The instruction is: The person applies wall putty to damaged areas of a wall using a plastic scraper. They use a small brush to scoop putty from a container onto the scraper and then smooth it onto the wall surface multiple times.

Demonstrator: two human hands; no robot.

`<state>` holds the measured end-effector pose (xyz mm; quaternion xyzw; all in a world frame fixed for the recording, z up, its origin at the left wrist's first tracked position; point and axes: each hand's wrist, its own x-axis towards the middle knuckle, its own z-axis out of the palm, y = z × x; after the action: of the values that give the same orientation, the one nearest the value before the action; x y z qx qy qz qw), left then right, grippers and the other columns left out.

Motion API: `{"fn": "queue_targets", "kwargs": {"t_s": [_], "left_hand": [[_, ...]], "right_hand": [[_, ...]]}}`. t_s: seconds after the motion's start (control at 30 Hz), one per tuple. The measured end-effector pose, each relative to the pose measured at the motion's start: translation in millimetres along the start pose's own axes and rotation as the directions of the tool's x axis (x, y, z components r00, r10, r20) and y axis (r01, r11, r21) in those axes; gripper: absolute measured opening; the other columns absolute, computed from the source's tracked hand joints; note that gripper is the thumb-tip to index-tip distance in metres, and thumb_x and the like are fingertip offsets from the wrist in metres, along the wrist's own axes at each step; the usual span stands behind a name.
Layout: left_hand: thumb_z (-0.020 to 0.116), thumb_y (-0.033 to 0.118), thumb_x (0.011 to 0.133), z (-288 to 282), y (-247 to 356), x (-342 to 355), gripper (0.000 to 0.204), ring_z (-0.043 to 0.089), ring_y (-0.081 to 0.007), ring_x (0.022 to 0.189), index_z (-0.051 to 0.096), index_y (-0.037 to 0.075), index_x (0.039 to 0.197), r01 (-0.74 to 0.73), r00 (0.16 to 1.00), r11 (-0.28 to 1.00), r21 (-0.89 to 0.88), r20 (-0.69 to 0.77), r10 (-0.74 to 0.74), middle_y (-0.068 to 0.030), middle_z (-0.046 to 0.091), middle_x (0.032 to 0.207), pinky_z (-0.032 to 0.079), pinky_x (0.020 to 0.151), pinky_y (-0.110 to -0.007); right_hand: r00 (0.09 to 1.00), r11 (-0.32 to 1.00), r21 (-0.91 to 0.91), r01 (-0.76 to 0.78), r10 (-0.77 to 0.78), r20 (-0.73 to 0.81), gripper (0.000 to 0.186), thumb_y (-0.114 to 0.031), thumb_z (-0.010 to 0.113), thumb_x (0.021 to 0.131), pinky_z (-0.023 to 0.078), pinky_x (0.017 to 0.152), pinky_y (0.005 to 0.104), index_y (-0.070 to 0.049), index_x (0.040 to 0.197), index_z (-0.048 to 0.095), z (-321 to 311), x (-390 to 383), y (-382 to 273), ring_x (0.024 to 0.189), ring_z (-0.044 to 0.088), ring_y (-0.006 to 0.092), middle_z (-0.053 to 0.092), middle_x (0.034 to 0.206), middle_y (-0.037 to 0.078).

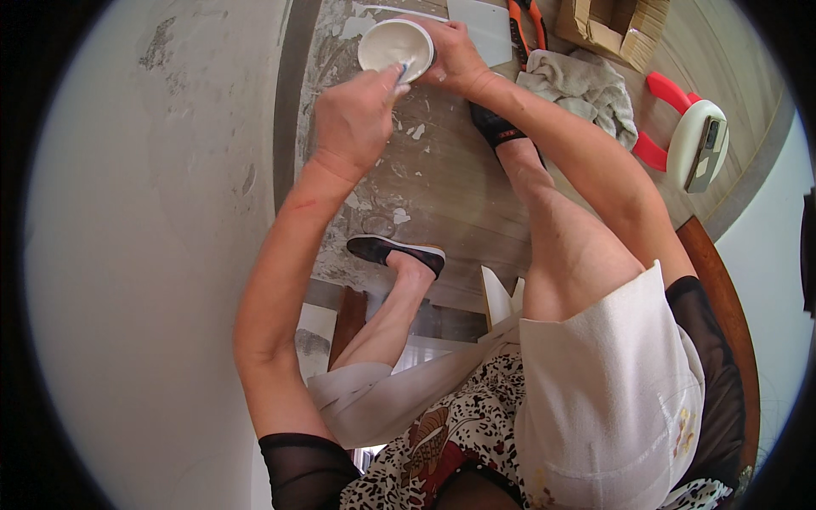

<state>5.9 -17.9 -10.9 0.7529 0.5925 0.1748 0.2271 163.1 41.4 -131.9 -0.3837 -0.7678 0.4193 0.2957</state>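
Up at the far side, the right hand [459, 58] grips the white cup [384, 41] while the left hand [355, 119] pinches a slim tool [402, 73] inside it, pale stuff within, grey patches [158, 44] uncovered on the left wall [170, 255].

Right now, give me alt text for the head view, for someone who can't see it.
A person's right hand holds a round white tub while their left hand holds a thin bluish tool in it, above a grey-brown floor flecked with white.
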Motion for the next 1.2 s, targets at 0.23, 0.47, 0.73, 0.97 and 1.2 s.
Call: {"fn": "queue_targets", "kwargs": {"t_s": [0.23,0.47,0.73,0.97,1.2], "left_hand": [[0.058,0.011,0.074,-38,-26,6,0.019,0.059,-0.0207,0.062,0.06,0.01,0.093,-0.313,0.929,0.917,0.246,0.28,0.242,-0.0045,0.053,0.068,0.046,0.051,-0.034],[0.058,0.01,0.069,-53,-28,9,0.025,0.055,-0.0177,0.059,0.062,0.01,0.094,-0.415,0.909,0.834,0.364,0.215,0.358,-0.0018,0.048,0.065,0.043,0.048,-0.029],[0.058,0.008,0.071,-21,-21,5,0.024,0.054,-0.0163,0.057,0.063,0.006,0.094,-0.326,0.944,0.797,0.508,0.132,0.302,-0.002,0.047,0.063,0.042,0.047,-0.029],[0.06,0.016,0.079,-3,-3,6,0.015,0.059,-0.0245,0.058,0.063,0.005,0.089,0.18,0.983,0.969,0.17,-0.002,-0.182,-0.0106,0.059,0.065,0.045,0.054,-0.034],[0.063,0.016,0.081,-5,-25,-6,0.019,0.047,-0.013,0.046,0.063,-0.002,0.087,0.678,0.673,0.543,-0.496,0.123,-0.729,-0.001,0.052,0.054,0.035,0.045,-0.027]], "right_hand": [[1.0,1.0,-0.015,-0.012,0.012,0.017,0.071,-0.03,0.08,0.057,0.03,0.087,0.0347,-0.016,0.121,0.051,0,-1,3,0.105,0.054,0.0172,0.059,0.114,0.002],[1.0,1.0,0.017,-0.013,0.013,-0.003,0.072,-0.029,0.081,0.055,0.029,0.087,0.0345,-0.019,0.12,0.052,0,-4,4,0.105,0.054,0.0153,0.059,0.114,-0.001],[1.0,1.0,0.02,-0.02,0.02,-0.005,0.073,-0.027,0.081,0.055,0.028,0.087,0.0345,-0.019,0.121,0.05,-2,-1,-3,0.104,0.054,0.016,0.058,0.116,0.0],[0.985,0.832,-0.531,-0.162,0.103,-0.139,0.075,-0.017,0.072,0.055,0.033,0.091,0.0409,-0.002,0.122,0.042,-46,-21,-1,0.112,0.044,0.0306,0.048,0.119,0.014],[0.959,0.658,-0.722,-0.214,0.283,-0.026,0.072,-0.011,0.067,0.059,0.033,0.089,0.0414,0.003,0.123,0.038,-78,-3,-22,0.11,0.041,0.0312,0.044,0.12,0.018]]}}
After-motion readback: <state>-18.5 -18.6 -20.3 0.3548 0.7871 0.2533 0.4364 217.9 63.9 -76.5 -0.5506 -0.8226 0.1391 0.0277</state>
